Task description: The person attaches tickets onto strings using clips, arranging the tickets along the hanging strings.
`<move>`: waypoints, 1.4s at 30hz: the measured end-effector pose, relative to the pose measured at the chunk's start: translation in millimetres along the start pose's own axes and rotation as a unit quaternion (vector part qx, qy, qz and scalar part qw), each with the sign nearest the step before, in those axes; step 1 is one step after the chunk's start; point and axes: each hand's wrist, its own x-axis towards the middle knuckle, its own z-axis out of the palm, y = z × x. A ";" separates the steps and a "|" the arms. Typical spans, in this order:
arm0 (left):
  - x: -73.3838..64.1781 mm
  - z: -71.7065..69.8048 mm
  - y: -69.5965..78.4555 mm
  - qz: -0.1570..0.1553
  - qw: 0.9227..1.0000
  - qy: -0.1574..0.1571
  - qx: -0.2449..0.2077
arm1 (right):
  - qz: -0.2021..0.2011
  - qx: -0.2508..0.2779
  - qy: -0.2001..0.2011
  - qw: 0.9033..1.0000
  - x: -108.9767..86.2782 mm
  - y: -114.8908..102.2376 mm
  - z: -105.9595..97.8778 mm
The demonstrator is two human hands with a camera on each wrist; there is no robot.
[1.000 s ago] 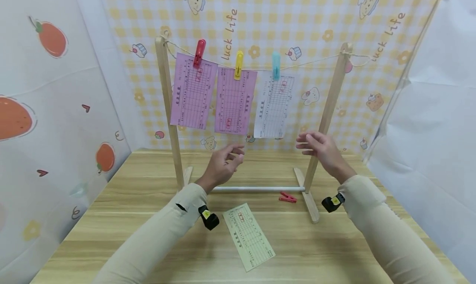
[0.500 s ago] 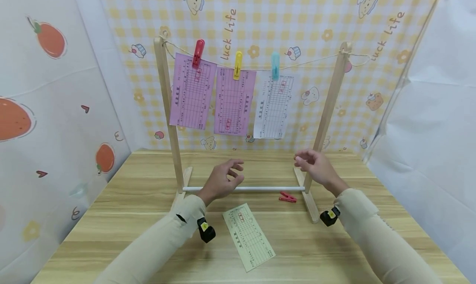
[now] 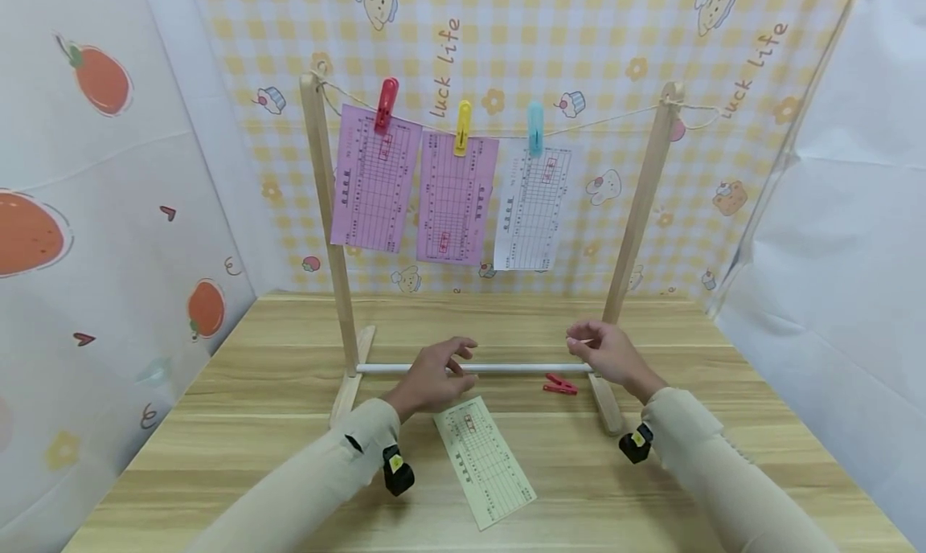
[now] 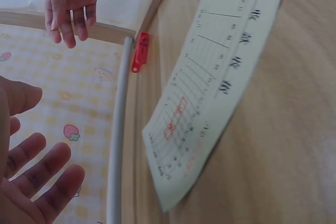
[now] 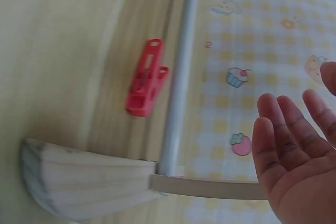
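Note:
My left hand point(image 3: 436, 374) hovers over the table near the top of a pale green printed slip point(image 3: 486, 463), its fingers loosely bent around nothing. The slip lies flat and also shows in the left wrist view. On the right, my right hand point(image 3: 611, 354) hangs above the rack's foot, holding nothing, fingers relaxed. Below and left of it a red clothespin point(image 3: 560, 384) lies on the table; the right wrist view shows this clothespin point(image 5: 146, 80) beside the white rod. Neither hand touches the slip or the clothespin.
A wooden rack with a left post point(image 3: 329, 223), right post point(image 3: 644, 207) and white rod point(image 3: 521, 368) stands ahead. Its string holds two pink slips point(image 3: 376, 183) and a white slip point(image 3: 530, 215), clipped by red, yellow and blue clothespins point(image 3: 535, 127). Patterned cloth hangs behind.
Both hands have come down from below the hanging slips toward the table, the left toward the green slip and the right toward the red clothespin. The slips and clothespins stay put.

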 end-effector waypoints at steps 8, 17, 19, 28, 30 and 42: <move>-7.8 11.3 -7.3 -0.013 0.999 -0.025 0.021 | 0.016 -0.034 -0.011 0.999 -4.4 14.8 12.1; -14.5 14.0 -14.3 -0.037 0.996 -0.046 0.074 | 0.040 -0.013 -0.036 0.998 -8.3 23.4 18.6; -15.7 14.2 -15.6 -0.039 0.994 -0.051 0.089 | 0.035 -0.017 -0.038 0.999 -9.0 24.7 20.6; -22.1 21.2 -16.6 -0.082 0.987 -0.056 0.124 | 0.045 -0.054 -0.050 0.996 -10.4 31.9 30.6; -24.1 23.2 -15.6 -0.097 0.985 -0.055 0.134 | 0.050 -0.056 -0.052 0.996 -10.9 31.5 32.4; -29.0 25.5 -8.6 -0.116 0.978 -0.073 0.155 | 0.046 -0.048 -0.059 0.996 -11.1 34.3 37.7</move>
